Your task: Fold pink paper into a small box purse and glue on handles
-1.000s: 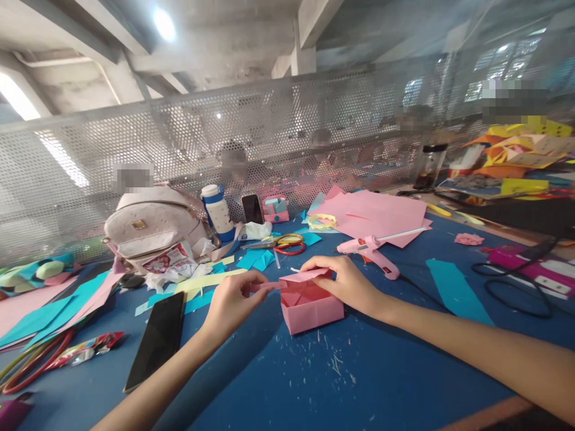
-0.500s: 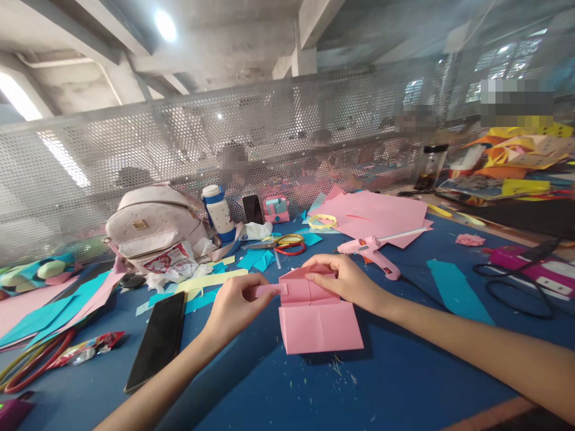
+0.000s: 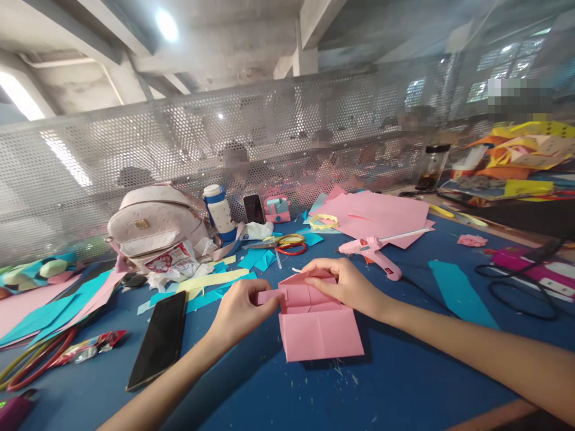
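A folded pink paper box (image 3: 321,335) lies at the middle of the blue table, its front panel toward me and its inside showing. My right hand (image 3: 345,287) pinches the far wall of the box, thumb inside and fingers behind. In my left hand (image 3: 245,308) a narrow pink paper strip (image 3: 268,296) is gripped between thumb and fingers. The strip's tip reaches the box's left side; whether it is stuck there I cannot tell. A pink glue gun (image 3: 375,254) lies just beyond my right hand.
Left of my hands lies a black phone (image 3: 157,338). Scissors (image 3: 287,242), blue paper scraps (image 3: 257,259) and pink sheets (image 3: 381,212) are farther back. A backpack (image 3: 155,221) and a bottle (image 3: 219,209) stand before a perforated metal screen (image 3: 269,131). Blue paper (image 3: 462,293) lies at right.
The box's far part has tilted slightly, so more of its inside shows. Both hands keep their hold, and the left hand with the strip has shifted slightly toward me.
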A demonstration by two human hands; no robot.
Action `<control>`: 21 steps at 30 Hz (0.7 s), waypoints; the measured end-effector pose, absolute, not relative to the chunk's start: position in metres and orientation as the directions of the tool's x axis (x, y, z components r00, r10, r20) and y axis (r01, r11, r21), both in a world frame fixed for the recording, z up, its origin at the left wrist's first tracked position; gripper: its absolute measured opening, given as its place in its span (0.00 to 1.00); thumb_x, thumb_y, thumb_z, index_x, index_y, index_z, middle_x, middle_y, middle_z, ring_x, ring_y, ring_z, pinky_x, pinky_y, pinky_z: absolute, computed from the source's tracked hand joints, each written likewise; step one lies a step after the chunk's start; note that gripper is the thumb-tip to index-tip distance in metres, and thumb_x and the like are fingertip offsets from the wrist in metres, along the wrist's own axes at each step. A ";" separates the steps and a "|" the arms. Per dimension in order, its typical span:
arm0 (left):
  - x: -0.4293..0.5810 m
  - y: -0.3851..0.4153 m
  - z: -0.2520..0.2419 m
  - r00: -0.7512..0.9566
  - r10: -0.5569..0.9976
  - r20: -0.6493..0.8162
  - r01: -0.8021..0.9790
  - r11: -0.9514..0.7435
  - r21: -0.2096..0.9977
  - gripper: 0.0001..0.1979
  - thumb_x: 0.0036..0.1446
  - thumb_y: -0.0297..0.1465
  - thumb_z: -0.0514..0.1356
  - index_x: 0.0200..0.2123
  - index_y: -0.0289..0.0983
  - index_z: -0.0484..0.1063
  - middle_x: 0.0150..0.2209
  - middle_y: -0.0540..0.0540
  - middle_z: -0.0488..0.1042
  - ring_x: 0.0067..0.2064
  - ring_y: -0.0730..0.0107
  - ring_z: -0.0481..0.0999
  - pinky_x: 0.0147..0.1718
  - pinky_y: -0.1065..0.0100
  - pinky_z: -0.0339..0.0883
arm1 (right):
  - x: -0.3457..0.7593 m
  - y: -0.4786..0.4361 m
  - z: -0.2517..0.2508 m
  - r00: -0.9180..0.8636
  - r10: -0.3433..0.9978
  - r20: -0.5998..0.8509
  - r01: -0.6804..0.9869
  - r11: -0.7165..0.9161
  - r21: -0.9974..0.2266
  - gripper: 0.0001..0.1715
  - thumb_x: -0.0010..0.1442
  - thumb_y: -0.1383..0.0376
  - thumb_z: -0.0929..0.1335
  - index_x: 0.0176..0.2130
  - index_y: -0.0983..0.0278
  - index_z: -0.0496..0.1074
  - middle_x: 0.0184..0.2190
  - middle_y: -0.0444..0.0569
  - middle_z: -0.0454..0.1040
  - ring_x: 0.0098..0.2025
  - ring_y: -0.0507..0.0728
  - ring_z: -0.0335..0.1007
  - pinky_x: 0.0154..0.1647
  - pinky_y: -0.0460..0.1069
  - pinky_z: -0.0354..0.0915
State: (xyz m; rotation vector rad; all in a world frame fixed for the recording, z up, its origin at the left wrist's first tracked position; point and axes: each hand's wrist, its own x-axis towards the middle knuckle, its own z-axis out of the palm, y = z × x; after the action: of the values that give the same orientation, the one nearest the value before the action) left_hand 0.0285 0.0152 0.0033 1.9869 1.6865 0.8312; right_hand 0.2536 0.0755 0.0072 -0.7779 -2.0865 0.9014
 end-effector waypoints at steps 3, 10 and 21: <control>0.029 0.015 0.003 0.104 0.980 0.171 0.734 -0.192 0.652 0.19 0.54 0.41 0.57 0.17 0.37 0.64 0.17 0.54 0.54 0.22 0.75 0.53 0.21 0.71 0.45 | 0.253 0.075 0.007 -0.555 0.739 0.382 0.242 0.583 -0.776 0.08 0.60 0.64 0.68 0.38 0.62 0.77 0.39 0.47 0.80 0.43 0.57 0.76 0.47 0.50 0.68; 0.029 0.015 0.003 0.125 0.983 0.137 0.745 -0.184 0.641 0.18 0.56 0.40 0.56 0.18 0.37 0.64 0.19 0.54 0.52 0.23 0.75 0.52 0.21 0.71 0.44 | 0.253 0.073 0.005 -0.558 0.734 0.387 0.222 0.581 -0.783 0.08 0.60 0.64 0.68 0.38 0.62 0.77 0.39 0.48 0.80 0.43 0.57 0.76 0.49 0.50 0.68; 0.029 0.014 0.003 0.154 0.980 0.126 0.740 -0.199 0.643 0.20 0.56 0.44 0.57 0.19 0.37 0.65 0.19 0.54 0.54 0.23 0.74 0.53 0.21 0.71 0.44 | 0.252 0.074 0.005 -0.568 0.737 0.366 0.224 0.566 -0.794 0.09 0.60 0.65 0.67 0.39 0.62 0.78 0.40 0.47 0.80 0.43 0.57 0.76 0.48 0.50 0.68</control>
State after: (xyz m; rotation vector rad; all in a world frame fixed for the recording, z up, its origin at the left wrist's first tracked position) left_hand 0.0287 0.0145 0.0035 2.0046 1.6347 0.7418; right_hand 0.2519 0.0745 0.0052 -0.7662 -2.0884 0.9269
